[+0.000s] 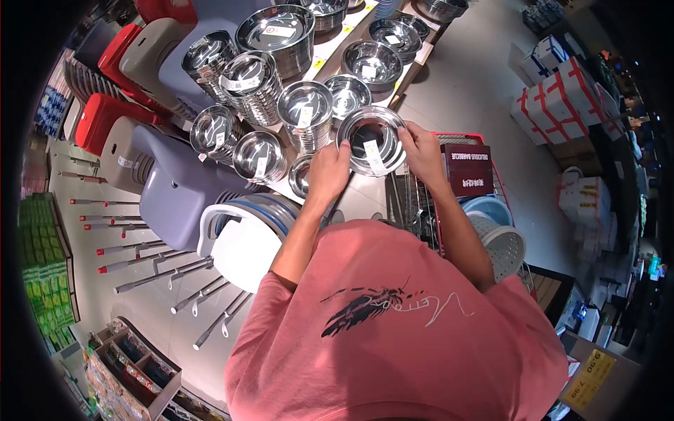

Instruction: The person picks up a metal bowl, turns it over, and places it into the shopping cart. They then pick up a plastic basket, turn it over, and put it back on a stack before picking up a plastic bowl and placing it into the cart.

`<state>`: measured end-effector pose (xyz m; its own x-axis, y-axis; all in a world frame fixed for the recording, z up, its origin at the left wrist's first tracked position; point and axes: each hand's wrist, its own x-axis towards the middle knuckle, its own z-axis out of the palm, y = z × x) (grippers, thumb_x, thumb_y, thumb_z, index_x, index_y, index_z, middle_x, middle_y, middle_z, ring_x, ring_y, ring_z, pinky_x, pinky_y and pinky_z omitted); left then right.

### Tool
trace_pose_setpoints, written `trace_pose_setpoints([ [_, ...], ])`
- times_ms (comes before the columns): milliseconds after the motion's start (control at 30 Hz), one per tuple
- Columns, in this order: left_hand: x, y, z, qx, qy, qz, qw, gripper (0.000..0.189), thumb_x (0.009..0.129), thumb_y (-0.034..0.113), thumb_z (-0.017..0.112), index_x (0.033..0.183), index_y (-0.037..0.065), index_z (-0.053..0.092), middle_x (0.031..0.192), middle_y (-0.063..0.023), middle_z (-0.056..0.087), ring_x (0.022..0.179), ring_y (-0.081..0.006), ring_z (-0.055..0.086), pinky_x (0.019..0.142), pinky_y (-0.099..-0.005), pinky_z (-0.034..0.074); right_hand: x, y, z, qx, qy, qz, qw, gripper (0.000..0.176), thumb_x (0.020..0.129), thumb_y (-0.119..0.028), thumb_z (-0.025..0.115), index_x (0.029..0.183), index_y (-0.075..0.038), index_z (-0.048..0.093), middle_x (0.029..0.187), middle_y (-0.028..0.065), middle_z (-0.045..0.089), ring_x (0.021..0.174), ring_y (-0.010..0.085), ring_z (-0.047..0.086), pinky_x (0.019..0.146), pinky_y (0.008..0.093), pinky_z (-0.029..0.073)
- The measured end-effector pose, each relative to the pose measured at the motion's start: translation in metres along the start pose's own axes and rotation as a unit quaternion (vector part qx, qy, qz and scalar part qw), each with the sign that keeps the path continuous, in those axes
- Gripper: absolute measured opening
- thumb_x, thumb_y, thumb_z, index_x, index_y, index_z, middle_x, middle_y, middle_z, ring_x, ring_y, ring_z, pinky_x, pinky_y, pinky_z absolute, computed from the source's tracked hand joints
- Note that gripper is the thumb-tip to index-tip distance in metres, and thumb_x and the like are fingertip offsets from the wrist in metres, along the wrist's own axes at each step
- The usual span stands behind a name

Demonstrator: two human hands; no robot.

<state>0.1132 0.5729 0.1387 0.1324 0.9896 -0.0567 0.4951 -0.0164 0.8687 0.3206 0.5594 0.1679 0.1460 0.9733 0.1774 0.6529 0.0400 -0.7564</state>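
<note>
Shop interior, tiled floor. Left: plastic chairs (172,189). Centre: display table (321,55), stacked steel bowls (306,112). My left hand (330,168): pinching the left rim of one labelled bowl (361,132), held above the table's near edge. Step, as I judge: two-handed inspection; any tilt calls for both grips together. My right hand (424,151): pinching its right rim. Right: shopping cart (500,184), taped boxes (554,105).

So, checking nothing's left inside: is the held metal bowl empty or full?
Empty: the bowl, between the left hand and right hand, shows only a white label against its inside.
</note>
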Motion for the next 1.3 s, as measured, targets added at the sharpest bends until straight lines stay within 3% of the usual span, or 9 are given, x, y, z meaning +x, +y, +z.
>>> trace_pose_setpoints([
  [500, 0.013, 0.001, 0.025, -0.097, 0.058, 0.089, 0.990, 0.051, 0.106, 0.042, 0.031, 0.094, 0.000, 0.057, 0.076, -0.0272, 0.059, 0.076, -0.0498, 0.057, 0.071, -0.0537, 0.042, -0.009, 0.012, -0.006, 0.062, 0.045, 0.016, 0.997, 0.034, 0.097, -0.022, 0.056, 0.124, -0.004, 0.063, 0.064, 0.0108, 0.056, 0.056, 0.0165, 0.052, 0.057, 0.0338, 0.043],
  [567, 0.014, -0.001, 0.028, -0.117, 0.062, 0.099, 0.986, 0.051, 0.107, 0.042, 0.030, 0.094, 0.000, 0.057, 0.076, -0.0273, 0.059, 0.075, -0.0497, 0.057, 0.071, -0.0533, 0.042, -0.011, 0.003, -0.010, 0.032, 0.025, 0.038, 0.998, 0.032, 0.099, -0.017, 0.053, 0.124, 0.001, 0.061, 0.075, 0.0059, 0.062, 0.068, 0.0077, 0.052, 0.064, 0.0266, 0.045],
  [667, 0.016, -0.005, 0.032, -0.137, 0.052, 0.088, 0.985, 0.053, 0.107, 0.043, 0.030, 0.098, -0.001, 0.058, 0.076, -0.0262, 0.059, 0.073, -0.0463, 0.059, 0.071, -0.0518, 0.043, -0.014, 0.006, -0.007, 0.042, 0.061, -0.001, 0.997, 0.033, 0.097, -0.021, 0.055, 0.125, -0.004, 0.062, 0.064, 0.0108, 0.056, 0.057, 0.0163, 0.052, 0.058, 0.0330, 0.043],
  [800, 0.014, -0.001, 0.029, -0.176, 0.021, 0.082, 0.981, 0.057, 0.106, 0.046, 0.029, 0.110, -0.003, 0.058, 0.076, -0.0212, 0.061, 0.060, -0.0315, 0.062, 0.060, -0.0425, 0.047, -0.016, 0.003, -0.010, 0.033, 0.051, 0.033, 0.998, 0.032, 0.099, -0.017, 0.054, 0.124, 0.000, 0.061, 0.075, 0.0089, 0.064, 0.068, 0.0097, 0.054, 0.065, 0.0284, 0.046],
  [967, 0.011, 0.015, 0.022, -0.187, -0.005, 0.056, 0.981, 0.067, 0.104, 0.053, 0.029, 0.134, -0.003, 0.052, 0.081, -0.0186, 0.064, 0.050, -0.0220, 0.060, 0.050, -0.0340, 0.048, -0.013, 0.034, -0.011, 0.035, 0.008, 0.092, 0.995, 0.029, 0.098, -0.020, 0.052, 0.100, 0.006, 0.065, 0.071, 0.0064, 0.063, 0.059, 0.0096, 0.051, 0.056, 0.0281, 0.042],
  [1033, 0.013, 0.025, 0.010, -0.170, -0.135, -0.035, 0.976, 0.072, 0.103, 0.056, 0.028, 0.144, -0.001, 0.043, 0.088, -0.0217, 0.067, 0.058, -0.0244, 0.064, 0.062, -0.0381, 0.052, -0.014, 0.036, -0.014, 0.135, -0.039, 0.175, 0.975, 0.025, 0.095, -0.019, 0.052, 0.088, 0.003, 0.062, 0.065, 0.0049, 0.057, 0.052, 0.0101, 0.046, 0.050, 0.0291, 0.037],
  [1167, 0.031, 0.030, 0.008, -0.032, -0.141, 0.037, 0.989, 0.076, 0.101, 0.061, 0.026, 0.116, -0.002, 0.065, 0.094, -0.0321, 0.067, 0.084, -0.0434, 0.067, 0.086, -0.0481, 0.046, -0.019, 0.043, -0.017, 0.375, -0.168, 0.364, 0.836, 0.022, 0.090, -0.016, 0.053, 0.071, -0.007, 0.055, 0.057, -0.0040, 0.046, 0.043, 0.0062, 0.035, 0.040, 0.0255, 0.026],
  [1200, 0.033, 0.032, 0.013, -0.037, -0.113, 0.055, 0.991, 0.082, 0.099, 0.065, 0.025, 0.093, -0.002, 0.071, 0.089, -0.0332, 0.066, 0.090, -0.0492, 0.064, 0.086, -0.0501, 0.046, -0.022, 0.048, -0.016, 0.374, -0.167, 0.366, 0.836, 0.022, 0.090, -0.016, 0.053, 0.071, -0.007, 0.055, 0.057, -0.0040, 0.046, 0.043, 0.0062, 0.035, 0.040, 0.0255, 0.026],
  [1300, 0.045, 0.037, 0.014, 0.046, -0.143, 0.037, 0.988, 0.087, 0.097, 0.069, 0.025, 0.082, -0.003, 0.072, 0.083, -0.0315, 0.066, 0.090, -0.0490, 0.064, 0.085, -0.0523, 0.046, -0.027, 0.061, -0.010, 0.481, -0.207, 0.417, 0.743, 0.022, 0.091, -0.017, 0.056, 0.071, -0.015, 0.049, 0.056, -0.0056, 0.038, 0.043, 0.0048, 0.032, 0.039, 0.0225, 0.023],
])
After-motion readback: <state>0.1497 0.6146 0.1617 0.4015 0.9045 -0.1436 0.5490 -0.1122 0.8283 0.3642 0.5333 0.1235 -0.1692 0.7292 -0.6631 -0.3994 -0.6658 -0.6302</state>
